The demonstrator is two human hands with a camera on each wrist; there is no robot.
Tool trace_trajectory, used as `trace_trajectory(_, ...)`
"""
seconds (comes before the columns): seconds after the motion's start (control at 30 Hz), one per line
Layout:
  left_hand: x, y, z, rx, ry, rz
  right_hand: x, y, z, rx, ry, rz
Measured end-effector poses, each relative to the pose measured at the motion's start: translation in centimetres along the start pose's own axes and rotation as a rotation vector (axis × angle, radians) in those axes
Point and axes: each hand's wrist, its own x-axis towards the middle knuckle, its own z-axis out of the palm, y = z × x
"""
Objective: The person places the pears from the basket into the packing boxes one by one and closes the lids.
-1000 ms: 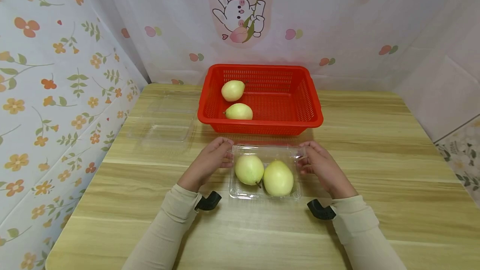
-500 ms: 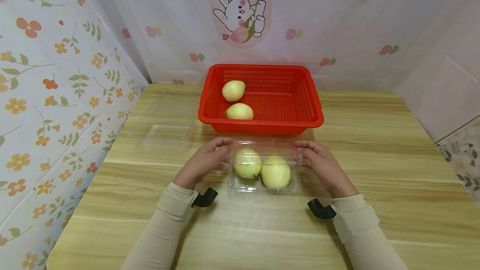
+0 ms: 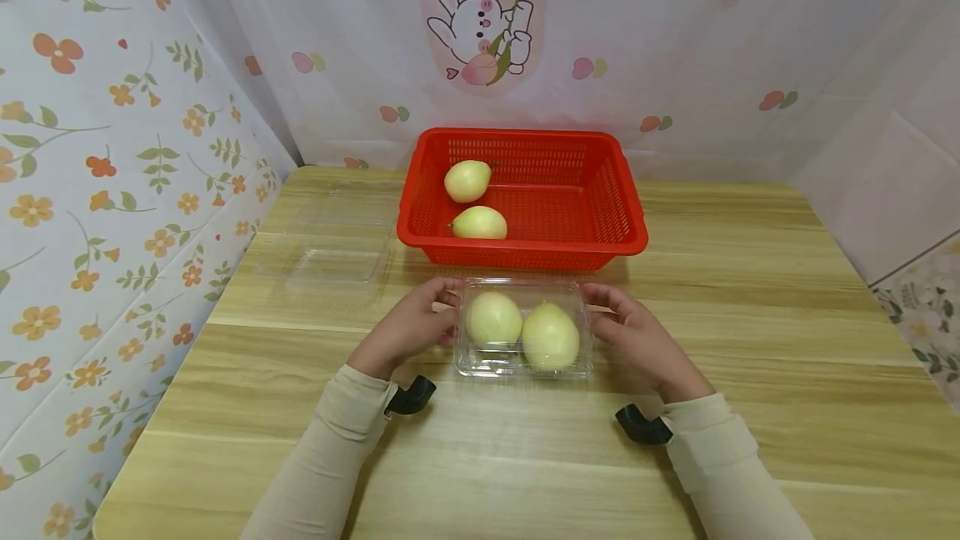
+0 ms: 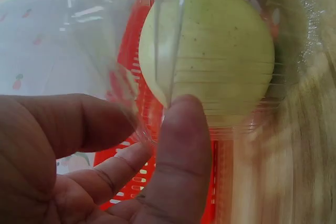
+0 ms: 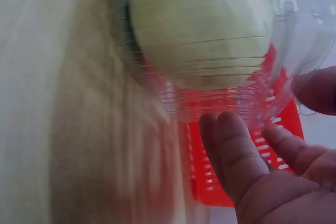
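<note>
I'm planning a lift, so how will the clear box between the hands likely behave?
The clear box looks like thin plastic, so its walls would probably flex. Its glossy surface may be slippery. The two pears inside are rounded, so they might roll and shift its balance.

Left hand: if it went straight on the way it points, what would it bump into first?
The clear plastic clamshell box, at its left side; the fingertips seem to touch it, though depth is uncertain.

Pears (image 3: pixel 494 319) pale yellow-green; basket (image 3: pixel 521 247) bright red; clamshell box (image 3: pixel 487 367) clear; tabletop (image 3: pixel 510 457) tan, wood-grained; side curtain (image 3: pixel 97 207) white, orange-flowered.
</note>
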Motion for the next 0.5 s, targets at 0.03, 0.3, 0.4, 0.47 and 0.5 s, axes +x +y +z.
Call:
trace_trajectory(0.03,0.0,0.0,0.1,0.004,0.002,0.0,0.0,0.1,0.1,-0.003,-0.002,0.002)
trace_trajectory(0.3,0.0,0.0,0.4,0.025,0.013,-0.014,-0.7,0.6,0.0,0.002,-0.099,0.048)
trace_trajectory(0.4,0.0,0.0,0.4,0.028,0.016,-0.017,-0.9,0.5,-0.2,0.002,-0.152,0.07)
trace_trajectory(0.47,0.0,0.0,0.4,0.032,0.023,-0.02,-1.0,0.4,-0.3,0.01,-0.177,0.083)
trace_trajectory(0.5,0.1,0.0,0.5,0.032,0.028,-0.022,-1.0,0.4,-0.3,0.014,-0.182,0.088)
